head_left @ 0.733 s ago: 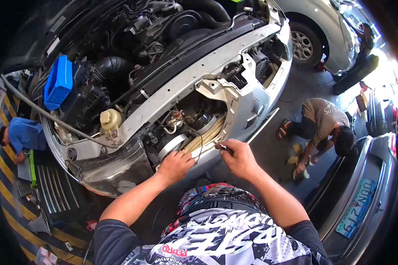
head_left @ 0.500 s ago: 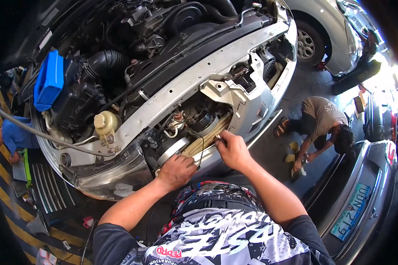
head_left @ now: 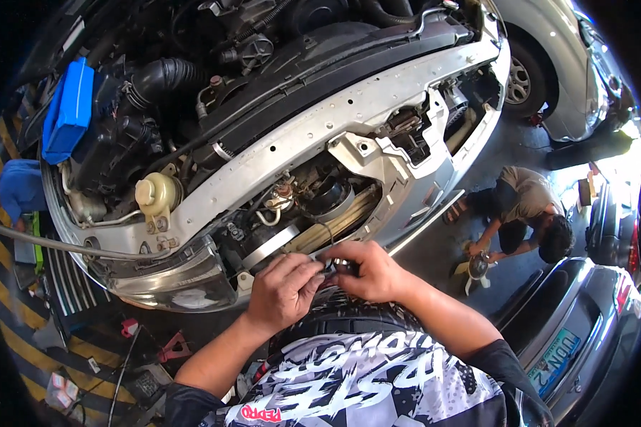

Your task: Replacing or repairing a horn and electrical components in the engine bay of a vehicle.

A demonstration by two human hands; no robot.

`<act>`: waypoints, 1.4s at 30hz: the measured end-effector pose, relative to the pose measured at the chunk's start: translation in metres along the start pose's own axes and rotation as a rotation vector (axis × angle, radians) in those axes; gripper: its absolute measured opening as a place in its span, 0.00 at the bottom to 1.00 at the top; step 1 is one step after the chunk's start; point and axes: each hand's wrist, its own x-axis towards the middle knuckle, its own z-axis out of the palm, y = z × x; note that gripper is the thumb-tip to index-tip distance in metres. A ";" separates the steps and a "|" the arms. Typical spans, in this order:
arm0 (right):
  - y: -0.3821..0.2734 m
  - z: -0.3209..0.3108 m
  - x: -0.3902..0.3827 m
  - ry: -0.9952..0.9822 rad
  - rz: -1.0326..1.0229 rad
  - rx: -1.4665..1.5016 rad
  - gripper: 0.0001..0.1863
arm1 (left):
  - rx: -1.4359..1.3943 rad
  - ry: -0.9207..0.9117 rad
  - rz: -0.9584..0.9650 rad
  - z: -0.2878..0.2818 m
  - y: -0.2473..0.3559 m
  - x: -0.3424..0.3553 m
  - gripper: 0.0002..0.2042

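Both my hands meet in front of the open car nose, close to my body. My left hand (head_left: pixel 285 288) is closed, thumb and fingers pinched at the end of something small that they hide. Curled next to it, my right hand (head_left: pixel 369 272) grips a small dark piece with shiny metal spots (head_left: pixel 343 263). A thin black wire (head_left: pixel 326 226) loops up from between the hands toward the front opening. Just beyond them lie a round silver-rimmed part (head_left: pixel 269 247), a black round part in a silver ring (head_left: pixel 332 201) and a beige bar (head_left: pixel 335 229).
A pale metal crossmember (head_left: pixel 313 132) spans the car's front. A cream reservoir (head_left: pixel 154 196), a headlight (head_left: pixel 181 279) and a blue tray (head_left: pixel 69 110) are on the left. At right, a person (head_left: pixel 523 206) crouches near a dark car (head_left: pixel 570 313). Another person in blue (head_left: pixel 20 186) is far left.
My hands have come together and nearer my body; the right moved down from the beige bar. The view has shifted slightly. The crouching person's hands have moved onto a small round object.
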 end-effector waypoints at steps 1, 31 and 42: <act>0.005 -0.002 -0.001 0.096 0.187 0.121 0.19 | 0.025 0.026 -0.004 0.000 0.004 0.006 0.09; 0.191 0.001 0.168 0.859 0.795 0.212 0.32 | -1.341 0.167 -0.409 -0.053 -0.056 -0.045 0.14; 0.163 -0.007 0.138 0.903 0.802 0.237 0.32 | -1.425 0.103 -0.342 -0.055 -0.064 -0.045 0.15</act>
